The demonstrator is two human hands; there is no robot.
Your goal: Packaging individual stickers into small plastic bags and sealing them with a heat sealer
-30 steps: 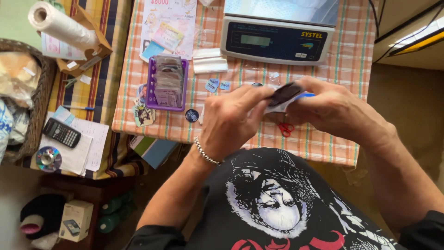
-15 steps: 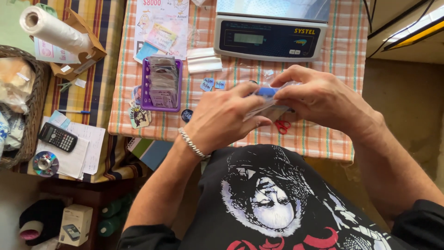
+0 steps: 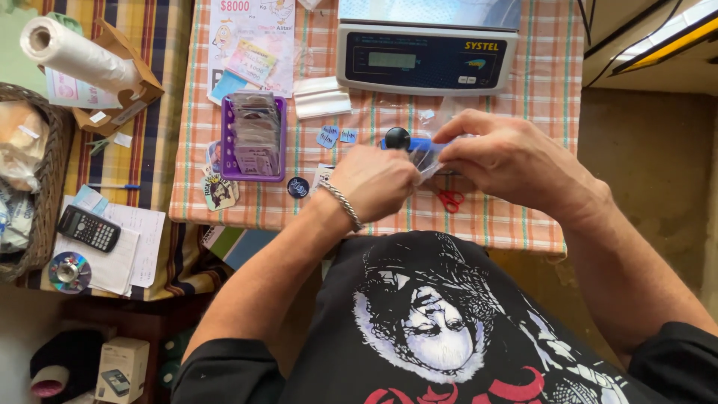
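My left hand (image 3: 374,183) and my right hand (image 3: 516,161) meet over the checked tablecloth (image 3: 523,90) and pinch a small clear plastic bag (image 3: 428,158) between their fingertips. A blue tool with a round black knob (image 3: 397,138) shows just above my left fingers, touching the bag's far edge. A metal bracelet (image 3: 342,206) circles my left wrist. Red scissors handles (image 3: 450,200) lie on the cloth under my right hand. What is inside the bag cannot be seen.
A digital scale (image 3: 426,56) stands at the back. A purple tray of cards (image 3: 256,138) and small blue labels (image 3: 335,136) lie left of my hands. Further left are a plastic roll (image 3: 71,52), a calculator (image 3: 88,228), a disc (image 3: 69,271) and a wicker basket (image 3: 41,194).
My hands have stayed together over the same spot, working the bag. The dark piece held at my fingertips before now shows as the black knob above my left fingers.
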